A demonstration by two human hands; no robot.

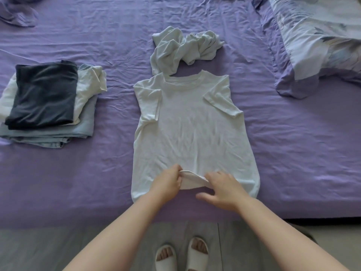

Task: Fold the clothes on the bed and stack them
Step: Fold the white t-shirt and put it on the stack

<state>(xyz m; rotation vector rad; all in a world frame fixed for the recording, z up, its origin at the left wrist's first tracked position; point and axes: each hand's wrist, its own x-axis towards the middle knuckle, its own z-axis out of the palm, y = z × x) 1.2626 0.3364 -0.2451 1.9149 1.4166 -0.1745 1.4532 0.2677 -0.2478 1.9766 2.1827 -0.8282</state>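
A white T-shirt (191, 122) lies flat on the purple bed sheet (293, 153), collar away from me and both sleeves turned inward. My left hand (169, 179) pinches the raised middle of its bottom hem. My right hand (222, 187) holds the same lifted hem from the right, thumb spread out toward me. Behind the collar lies a crumpled pale garment (185, 48). On the left sits a stack of folded clothes (46, 106), with a dark navy piece on top of white and light blue ones.
A purple and floral duvet (316, 45) is bunched at the upper right. A purple pillow corner (17, 12) shows at the top left. The bed edge runs along the bottom, with grey floor and my white slippers (181, 255) below.
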